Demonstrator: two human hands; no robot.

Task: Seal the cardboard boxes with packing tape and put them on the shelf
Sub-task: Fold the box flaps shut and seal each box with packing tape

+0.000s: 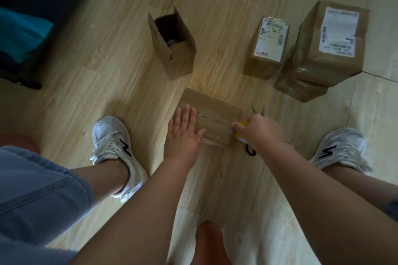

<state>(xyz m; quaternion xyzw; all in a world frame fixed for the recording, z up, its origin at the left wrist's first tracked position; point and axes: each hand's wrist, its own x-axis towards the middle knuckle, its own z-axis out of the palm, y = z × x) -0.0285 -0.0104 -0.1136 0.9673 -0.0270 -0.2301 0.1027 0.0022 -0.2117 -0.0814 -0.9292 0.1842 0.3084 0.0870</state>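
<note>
Now: taping box point(215, 112).
L hand point(183, 133): flat on box.
R hand point(261, 132): grips tape roll point(243, 124).
Next: prob. cut w/ scissors point(258, 110).

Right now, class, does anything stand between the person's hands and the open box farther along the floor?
Nothing visible does. Beyond the taped box under the left hand, with the right hand at its end, only bare floor leads to the open box. The labelled boxes stand off to the right.
</note>
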